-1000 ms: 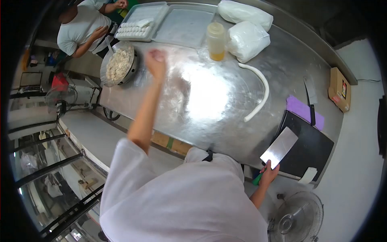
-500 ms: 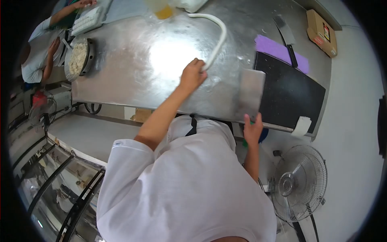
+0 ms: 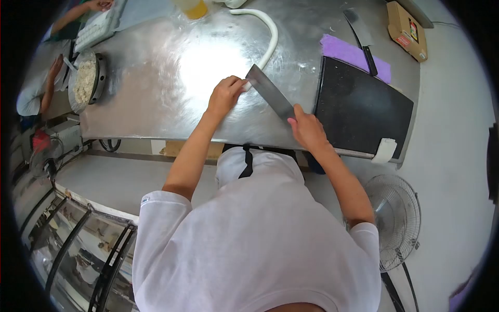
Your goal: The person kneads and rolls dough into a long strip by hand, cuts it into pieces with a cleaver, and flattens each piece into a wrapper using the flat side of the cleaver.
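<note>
A long white dough rope [image 3: 271, 32] curves over the steel table [image 3: 150, 104]. At its near end, my left hand [image 3: 226, 95] has its fingers closed on the rope. My right hand [image 3: 310, 130] grips a wide cleaver [image 3: 271, 94] by its handle, which the fingers hide. The blade lies across the rope close beside my left fingertips. Whether it has passed through the dough cannot be made out.
A black board [image 3: 361, 106], purple cloth [image 3: 345, 53], black-handled knife [image 3: 369, 60] and cardboard box [image 3: 407, 32] are at right. A bowl of filling [image 3: 84, 82], an egg tray [image 3: 97, 30] and another person's arm [image 3: 70, 18] are at left. An oil bottle [image 3: 194, 8] stands at the back.
My left hand has moved from above the table's left part to the rope's near end. My right hand has brought the cleaver left from the black board onto the rope. The view has shifted.
</note>
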The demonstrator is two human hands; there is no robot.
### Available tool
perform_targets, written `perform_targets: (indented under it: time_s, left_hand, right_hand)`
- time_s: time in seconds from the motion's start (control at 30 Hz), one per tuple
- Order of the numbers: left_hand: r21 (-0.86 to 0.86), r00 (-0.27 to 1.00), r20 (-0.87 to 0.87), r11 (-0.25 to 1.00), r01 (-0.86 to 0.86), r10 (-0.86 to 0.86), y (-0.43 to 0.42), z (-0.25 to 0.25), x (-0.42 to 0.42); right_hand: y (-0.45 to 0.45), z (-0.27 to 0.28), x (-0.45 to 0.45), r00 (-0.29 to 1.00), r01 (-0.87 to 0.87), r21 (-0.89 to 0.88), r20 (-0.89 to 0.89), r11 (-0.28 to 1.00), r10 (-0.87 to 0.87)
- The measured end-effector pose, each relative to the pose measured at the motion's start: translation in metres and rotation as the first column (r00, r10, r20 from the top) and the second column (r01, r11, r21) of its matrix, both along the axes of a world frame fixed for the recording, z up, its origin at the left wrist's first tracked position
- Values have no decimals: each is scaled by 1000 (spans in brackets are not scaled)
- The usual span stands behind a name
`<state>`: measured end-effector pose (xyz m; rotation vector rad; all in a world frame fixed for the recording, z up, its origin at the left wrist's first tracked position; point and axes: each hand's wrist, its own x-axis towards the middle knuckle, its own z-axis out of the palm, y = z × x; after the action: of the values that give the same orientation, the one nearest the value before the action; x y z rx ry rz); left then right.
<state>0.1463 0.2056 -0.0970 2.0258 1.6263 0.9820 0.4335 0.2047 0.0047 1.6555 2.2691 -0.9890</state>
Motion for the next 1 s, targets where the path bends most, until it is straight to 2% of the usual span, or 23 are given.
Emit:
perform_targets:
  time_s: [0.07, 0.1, 0.17, 0.2, 0.23, 0.27, 0.3, 0.37, 0.43, 0.47, 0.53, 0.57, 0.63, 0.67, 0.7, 0.73, 0.77, 0.83, 0.87, 0.9, 0.93, 0.97, 1.0]
  left_hand:
    - [-34, 1000, -6, 999, 23, -23, -1, -3, -4]
    - [-17, 1000, 4, 1000, -24, 24, 0, -3, -1]
    - [7, 999, 28, 1000, -27, 27, 5, -7, 4]
    - [4, 991, 99, 996, -94, 94, 4, -9, 8]
    - [-13, 974, 169, 988, -153, 153, 1, -11, 15]
    - [12, 982, 160, 995, -99, 96, 2, -1, 18]
    - [5, 983, 176, 999, -48, 46, 3, 6, 33]
    - [-268, 889, 438, 963, -9, 130, 0, 30, 71]
    - [-97, 829, 545, 972, 214, -128, 8, 33, 127]
    - [-194, 845, 496, 923, 332, -200, 8, 35, 158]
    - [-195, 688, 613, 769, 609, -389, 17, 57, 225]
    - [-153, 606, 580, 657, 738, -545, 26, 54, 255]
    - [-245, 544, 185, 497, 832, -818, 44, 16, 301]
    - [-245, 520, 174, 475, 845, -836, 49, 29, 318]
    - [-475, 561, -46, 512, 716, -826, 59, 43, 336]
    - [-645, 531, -275, 563, 516, -801, 64, 53, 350]
    - [-656, 503, -285, 548, 518, -816, 59, 48, 351]
    - [-452, 548, -378, 665, 595, -747, 71, 48, 358]
    - [-426, 537, -404, 672, 605, -740, 80, 57, 369]
    - [-589, 385, -384, 544, 597, -839, 80, 61, 375]
    - [-735, 235, -330, 405, 544, -914, 76, 66, 382]
    - [-731, 224, -348, 413, 543, -910, 70, 68, 396]
    - [-614, 417, -279, 495, 615, -865, 57, 66, 406]
  right_hand:
    - [-12, -11, -12, 999, 45, 27, -29, 999, -44]
    - [-19, -22, -20, 998, 63, 20, -25, 998, -63]
    - [-30, -40, -36, 971, 217, -30, -101, 976, -219]
    - [-38, -41, -37, 961, 261, -27, -86, 965, -263]
    - [-49, -39, -37, 925, 341, -59, -158, 938, -346]
    - [-59, -37, -32, 876, 417, -91, -227, 904, -426]
    - [-77, -41, -22, 856, 465, -89, -209, 881, -473]
    - [-132, -57, -4, 635, 742, 124, -447, 659, -630]
    - [-166, -53, 25, 410, 898, 100, -539, 427, -736]
    - [-178, -43, 38, 270, 954, 37, -538, 298, -799]
    - [-195, -17, 61, -72, 993, -121, -489, -14, -869]
    - [-203, -13, 71, -106, 991, -123, -496, -51, -862]
    - [-218, -10, 90, -294, 956, -194, -606, -220, -740]
    - [-225, -11, 98, -313, 950, -189, -589, -249, -745]
    - [-228, -14, 108, -334, 942, -198, -598, -270, -729]
    - [-230, -18, 115, -363, 931, -232, -626, -281, -690]
    - [-241, -18, 115, -401, 916, -271, -639, -296, -656]
    - [-247, -18, 131, -407, 913, -301, -599, -277, -690]
    - [-242, -20, 146, -390, 916, -316, -567, -246, -725]
    - [-241, -21, 159, -408, 909, -331, -577, -254, -707]
    - [-237, -20, 176, -410, 902, -378, -606, -207, -682]
    - [-229, -22, 196, -409, 896, -418, -636, -153, -655]
    - [-223, -28, 217, -381, 903, -415, -655, -111, -652]
